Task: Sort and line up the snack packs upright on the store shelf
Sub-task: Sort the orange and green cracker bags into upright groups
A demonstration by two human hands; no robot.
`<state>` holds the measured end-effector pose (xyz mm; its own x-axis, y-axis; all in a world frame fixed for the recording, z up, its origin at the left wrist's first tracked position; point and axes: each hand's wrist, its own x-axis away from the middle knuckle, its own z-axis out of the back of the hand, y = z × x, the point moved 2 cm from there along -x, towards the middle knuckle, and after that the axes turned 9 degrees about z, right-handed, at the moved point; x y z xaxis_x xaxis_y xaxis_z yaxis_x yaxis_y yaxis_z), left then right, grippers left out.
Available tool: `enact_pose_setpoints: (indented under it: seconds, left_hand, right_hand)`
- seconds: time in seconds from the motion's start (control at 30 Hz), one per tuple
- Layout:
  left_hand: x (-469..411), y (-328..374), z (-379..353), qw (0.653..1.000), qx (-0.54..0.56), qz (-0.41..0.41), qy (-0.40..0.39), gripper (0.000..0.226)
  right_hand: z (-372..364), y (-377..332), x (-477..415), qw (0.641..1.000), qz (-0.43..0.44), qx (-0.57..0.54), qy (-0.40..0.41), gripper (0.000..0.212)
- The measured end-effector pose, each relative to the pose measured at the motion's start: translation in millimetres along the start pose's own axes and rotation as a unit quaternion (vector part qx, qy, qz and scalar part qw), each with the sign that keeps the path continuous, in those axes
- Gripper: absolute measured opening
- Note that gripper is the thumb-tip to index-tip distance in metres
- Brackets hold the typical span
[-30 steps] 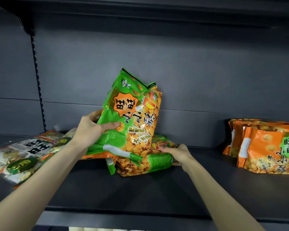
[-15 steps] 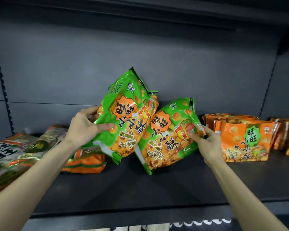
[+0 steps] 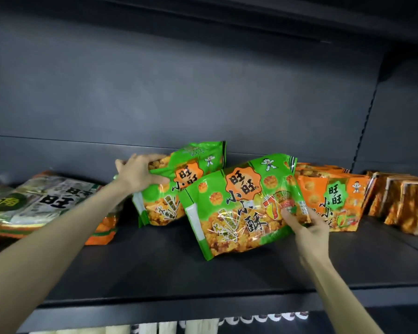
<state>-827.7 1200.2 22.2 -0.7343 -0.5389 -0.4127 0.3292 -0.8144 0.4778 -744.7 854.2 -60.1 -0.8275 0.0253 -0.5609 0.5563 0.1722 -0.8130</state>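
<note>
Two green snack packs stand tilted on the dark shelf [image 3: 203, 280]. My left hand [image 3: 140, 174] grips the upper left corner of the rear green pack [image 3: 176, 186], which leans near the back wall. My right hand [image 3: 307, 227] pinches the lower right side of the front green pack [image 3: 237, 208], which overlaps the rear one and rests against the upright orange packs [image 3: 333, 201] to its right.
A heap of white-and-green packs [image 3: 41, 203] lies flat at the left, over an orange pack [image 3: 104, 230] lying under my left forearm. Brown-orange packs [image 3: 401, 206] stand in a row at the far right. An upper shelf overhangs.
Both green packs have moved lower and to the right, toward the orange packs. The front pack now overlaps the rear one, and my left hand has shifted to the rear pack's top corner.
</note>
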Motion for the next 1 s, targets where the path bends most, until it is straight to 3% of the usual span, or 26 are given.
enact_pose_setpoints:
  seconds: [0.07,0.17,0.23,0.3,0.37,0.43,0.5,0.57,0.67,0.73,0.9,1.0]
  left_hand:
    - [-4,6,-12,0.997,-0.071,-0.023,-0.008,0.065]
    - [-4,11,-18,0.990,-0.130,-0.036,0.048,0.062]
    - [7,9,-19,0.989,-0.063,0.012,0.130,0.075]
    - [23,-4,-24,0.972,0.108,0.100,0.183,0.096]
    - [42,-11,-34,0.933,0.301,0.146,0.135,0.113]
    - [59,-11,-45,0.893,0.431,0.126,0.030,0.105]
    - [69,-11,-54,0.878,0.463,0.104,-0.064,0.103]
    - [71,-15,-58,0.866,0.480,0.099,-0.102,0.111]
    - [68,-24,-59,0.845,0.500,0.119,-0.149,0.147]
    - [63,-29,-60,0.841,0.502,0.101,-0.173,0.157]
    - [52,-22,-57,0.855,0.476,0.057,-0.200,0.113]
    - [40,-11,-54,0.885,0.433,0.022,-0.169,0.093]
  right_hand:
    - [1,2,-2,1.000,0.006,0.013,-0.008,0.011]
    - [2,4,-6,1.000,0.019,0.019,-0.009,0.021]
    - [1,9,-7,1.000,0.020,0.009,-0.016,0.016]
    - [-3,12,-8,0.999,0.023,0.001,-0.025,0.013]
    - [-13,14,-9,0.999,0.020,-0.027,-0.034,0.021]
    - [-26,15,-12,0.997,0.006,-0.059,-0.052,0.034]
    - [-41,20,-13,0.993,-0.010,-0.067,-0.094,0.048]
    - [-54,29,-14,0.984,-0.037,-0.068,-0.157,0.060]
    - [-61,37,-20,0.968,-0.072,-0.032,-0.238,0.057]
    - [-57,41,-26,0.956,-0.088,-0.007,-0.279,0.055]
    - [-41,47,-34,0.921,-0.159,0.005,-0.355,0.071]
    - [-40,45,-47,0.921,-0.162,0.023,-0.353,0.071]
